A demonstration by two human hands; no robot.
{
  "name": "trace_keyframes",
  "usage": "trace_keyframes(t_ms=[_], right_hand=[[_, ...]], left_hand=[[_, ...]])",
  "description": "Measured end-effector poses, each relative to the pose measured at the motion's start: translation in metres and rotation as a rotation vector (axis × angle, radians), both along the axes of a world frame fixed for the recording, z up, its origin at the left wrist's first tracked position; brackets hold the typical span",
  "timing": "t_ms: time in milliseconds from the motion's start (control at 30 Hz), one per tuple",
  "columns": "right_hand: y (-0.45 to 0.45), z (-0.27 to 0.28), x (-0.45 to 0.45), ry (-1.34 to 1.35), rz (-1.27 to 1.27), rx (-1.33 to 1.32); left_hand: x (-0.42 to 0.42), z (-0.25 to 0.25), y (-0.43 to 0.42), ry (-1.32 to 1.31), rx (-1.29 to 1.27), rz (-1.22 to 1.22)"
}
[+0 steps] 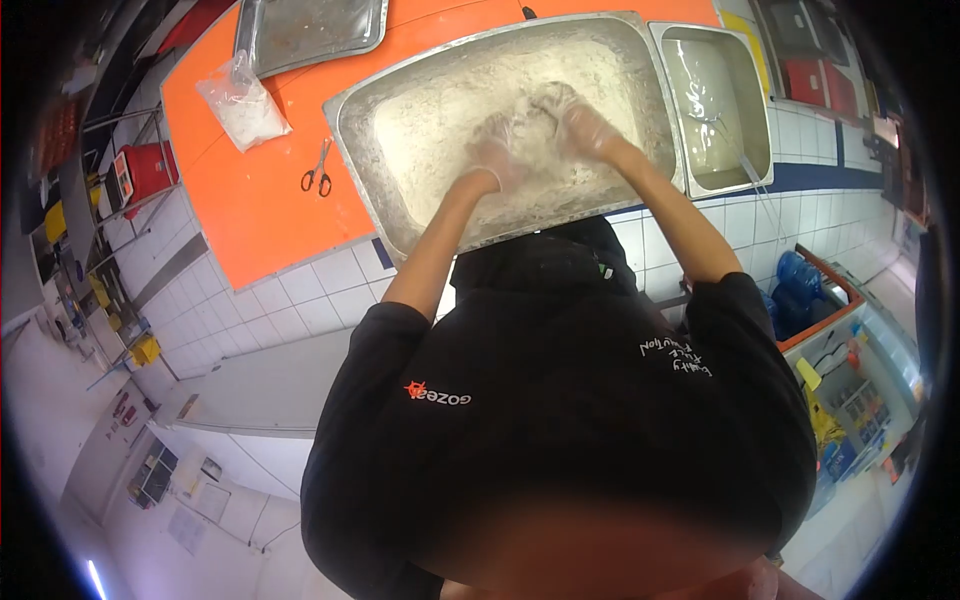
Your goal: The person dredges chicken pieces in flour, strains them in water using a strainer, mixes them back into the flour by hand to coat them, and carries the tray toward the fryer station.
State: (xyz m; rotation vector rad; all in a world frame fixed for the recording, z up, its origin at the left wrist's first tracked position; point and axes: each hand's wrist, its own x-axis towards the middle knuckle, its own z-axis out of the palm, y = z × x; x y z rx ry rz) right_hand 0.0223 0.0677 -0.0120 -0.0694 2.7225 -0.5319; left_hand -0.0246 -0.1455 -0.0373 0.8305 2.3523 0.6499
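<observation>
A large metal tray (360, 178) holds a spread of pale flour (425, 130). Inside it, my left hand (492, 152) wears a clear plastic glove and is down in the flour, its fingers smeared and partly covered. To its right, my right hand (580, 125), gloved the same way, touches the flour with fingers curled; what it grips, if anything, cannot be made out. Some floury lumps lie between the two hands.
Right of the tray stands a smaller metal pan (700, 110) with liquid and a wire utensil. On the orange table (240, 215) lie black scissors (318, 170), a plastic bag of white powder (245, 110) and an empty metal tray (310, 30).
</observation>
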Motion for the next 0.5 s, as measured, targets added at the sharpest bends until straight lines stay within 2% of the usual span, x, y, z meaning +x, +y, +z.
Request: trace_keyframes(t_ms=[33, 67, 100, 133, 167, 200, 233, 267, 333, 367, 433, 500], right_hand=[[-0.013, 0.003, 0.008, 0.151, 0.165, 0.254], [-0.025, 0.003, 0.003, 0.151, 0.168, 0.254], [-0.036, 0.005, -0.001, 0.036, 0.105, 0.329], [-0.042, 0.004, -0.002, -0.079, 0.038, 0.403], [-0.034, 0.003, -0.008, -0.074, 0.032, 0.405], [-0.02, 0.0, -0.016, -0.101, -0.097, 0.189], [-0.013, 0.001, -0.015, -0.136, -0.227, -0.033], [-0.006, 0.002, -0.014, -0.136, -0.231, -0.034], [0.008, 0.017, -0.018, -0.145, -0.399, -0.062], [0.015, 0.025, -0.016, -0.081, -0.387, -0.037], [0.038, 0.031, -0.01, -0.078, -0.384, -0.117], [0.043, 0.044, -0.005, -0.109, -0.437, -0.22]], left_hand=[[0.009, -0.011, 0.001, 0.264, -0.151, -0.084], [0.013, -0.022, 0.004, 0.357, -0.185, -0.082], [0.015, -0.029, 0.005, 0.448, -0.22, -0.083], [0.008, -0.014, 0.007, 0.448, -0.223, -0.087], [-0.007, 0.0, 0.014, 0.127, -0.214, 0.039], [-0.018, 0.018, 0.02, -0.199, -0.203, 0.161], [-0.021, 0.028, 0.021, -0.204, -0.21, 0.154], [-0.027, 0.038, 0.025, -0.231, -0.251, 0.179], [-0.039, 0.049, 0.026, -0.253, -0.287, 0.21], [-0.044, 0.053, 0.022, -0.305, -0.296, 0.241], [-0.048, 0.04, 0.011, -0.361, -0.301, 0.269], [-0.048, 0.015, -0.005, -0.295, -0.091, 0.108]])
